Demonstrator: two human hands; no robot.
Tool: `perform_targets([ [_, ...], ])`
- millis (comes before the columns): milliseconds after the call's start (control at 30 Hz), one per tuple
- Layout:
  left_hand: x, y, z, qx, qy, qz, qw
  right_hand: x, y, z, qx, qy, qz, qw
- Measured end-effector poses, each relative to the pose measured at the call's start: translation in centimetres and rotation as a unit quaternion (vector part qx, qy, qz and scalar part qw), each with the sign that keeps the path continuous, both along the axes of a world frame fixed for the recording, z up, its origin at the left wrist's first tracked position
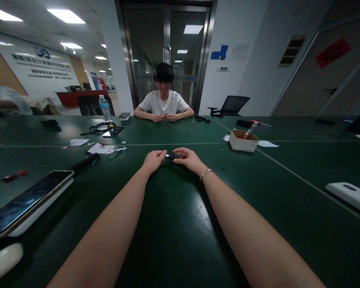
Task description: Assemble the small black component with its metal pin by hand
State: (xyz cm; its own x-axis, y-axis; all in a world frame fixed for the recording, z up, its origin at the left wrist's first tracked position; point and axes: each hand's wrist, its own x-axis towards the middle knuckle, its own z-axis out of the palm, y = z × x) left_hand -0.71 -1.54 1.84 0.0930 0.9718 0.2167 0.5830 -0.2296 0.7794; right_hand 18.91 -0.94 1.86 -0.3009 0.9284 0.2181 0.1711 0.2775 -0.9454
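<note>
In the head view, a small dark piece [171,157] with a silvery end sits between the person's two hands, at the middle of the green surface [168,224]. Its long axis runs nearly crosswise, from one hand to the other, rather than toward the person's body. The silvery end points at the left hand [155,161] and the black end at the right hand [189,160], so the piece lies to the right of the left hand's fingertips and to the left of the right hand's palm.

Neither hand is clearly nearer; both reach it. The left hand pinches the silvery end between thumb and fingers. The right hand, with a bracelet [206,174] at the wrist, is curved around the black end, thumb on the near side and fingers on the far side; whether its pads press on the piece, I cannot tell. The fingers hide part of the black end, so its full length is unclear.

Other things lie well apart from this pair of hands: crumpled paper [101,149] and a dark rod-like item [85,162] to the left, a phone [30,202] nearer on that same side, and a small open box [243,145] to the right and farther off. Across the surface, a person in a white shirt [165,103] sits facing this way, forearms resting at the far edge.
</note>
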Motion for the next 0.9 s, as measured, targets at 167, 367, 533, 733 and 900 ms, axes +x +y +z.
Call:
perform_targets([
  [167,0.1,0.2,-0.2,0.013,0.003,0.003,1.000,-0.1,0.0,0.1,0.002,0.008,-0.005,1.000],
  [367,0.2,0.3,-0.4,0.030,-0.024,-0.019,0.999,-0.2,0.1,0.1,-0.036,0.051,0.011,0.998],
  [533,0.3,0.9,-1.1,0.036,-0.063,-0.047,0.996,-0.4,0.4,-0.1,-0.049,0.062,-0.017,0.997],
  [733,0.3,0.8,-1.2,0.062,-0.117,-0.071,0.989,-0.3,0.6,-0.3,-0.048,0.063,-0.020,0.997],
  [900,0.7,0.7,-1.0,0.019,-0.178,-0.079,0.981,-0.3,0.3,-0.1,-0.044,0.056,-0.012,0.997],
])
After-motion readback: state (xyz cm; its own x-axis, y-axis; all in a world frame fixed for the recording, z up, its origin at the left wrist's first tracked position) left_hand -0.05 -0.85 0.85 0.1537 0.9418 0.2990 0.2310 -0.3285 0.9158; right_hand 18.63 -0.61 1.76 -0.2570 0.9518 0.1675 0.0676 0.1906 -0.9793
